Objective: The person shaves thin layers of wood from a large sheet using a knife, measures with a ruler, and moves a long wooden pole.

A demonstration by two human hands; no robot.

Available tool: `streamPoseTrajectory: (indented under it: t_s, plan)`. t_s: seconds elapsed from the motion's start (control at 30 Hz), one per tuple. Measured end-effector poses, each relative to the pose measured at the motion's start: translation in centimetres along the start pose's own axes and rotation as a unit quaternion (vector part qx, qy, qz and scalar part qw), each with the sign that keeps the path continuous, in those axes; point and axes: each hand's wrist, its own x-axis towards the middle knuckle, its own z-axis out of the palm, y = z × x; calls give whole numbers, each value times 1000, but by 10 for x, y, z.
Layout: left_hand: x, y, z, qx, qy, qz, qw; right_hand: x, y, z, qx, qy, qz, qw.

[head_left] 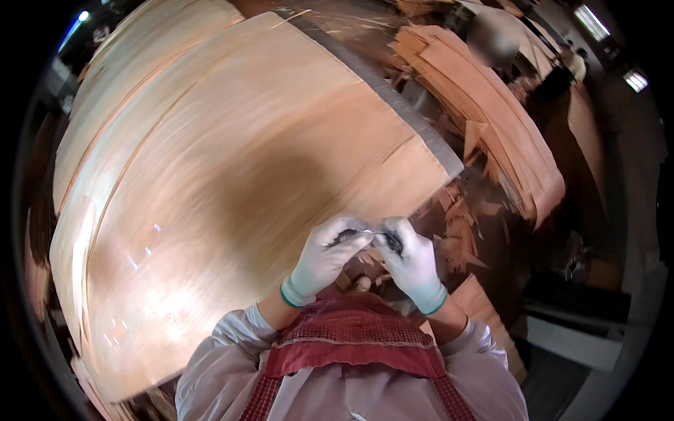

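Observation:
My left hand [321,258] and my right hand [414,261] meet in front of my chest, both in white work gloves with greyed fingertips and green cuffs. The fingers of both are closed in a pinch, tip to tip. Between them shows a thin, pale sliver [368,231], too small to name; a dark patch by the right fingertips is unclear. Just beyond the hands lies a large, light wood veneer sheet [295,91], with small shiny bits of something on its left part. My hands are held over its near right edge.
More veneer sheets [161,35] lie at the left side. Beyond the grey edge strip [439,151] stands a stack of reddish veneer [477,91]. Torn veneer scraps [456,231] litter the floor at right. Another person [576,67] is at the far right.

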Motion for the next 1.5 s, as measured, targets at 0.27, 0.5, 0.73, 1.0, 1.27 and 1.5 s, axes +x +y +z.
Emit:
streamPoseTrajectory:
  t_s: [0.27, 0.5, 0.73, 1.0, 1.27, 1.5]
  plan:
    - [110, -108, -50, 4, 237, -62, 969, 76, 118, 33, 143, -146, 232, 951]
    - [244, -166, -137, 463, 404, 26, 789, 218, 192, 105, 11, -172, 179, 969]
    - [329, -172, -204, 590, 373, -3, 716, 298, 197, 162, 252, -164, 329, 895]
    - [327, -182, -186, 640, 252, -102, 719, 361, 252, 136, -159, -189, -10, 969]
    - [443, -192, -153, 663, 158, 93, 726, 478, 291, 88, 181, -152, 285, 929]
    - [473, -236, -111, 699, 74, 79, 707, 397, 382, 65, 366, -103, 306, 873]
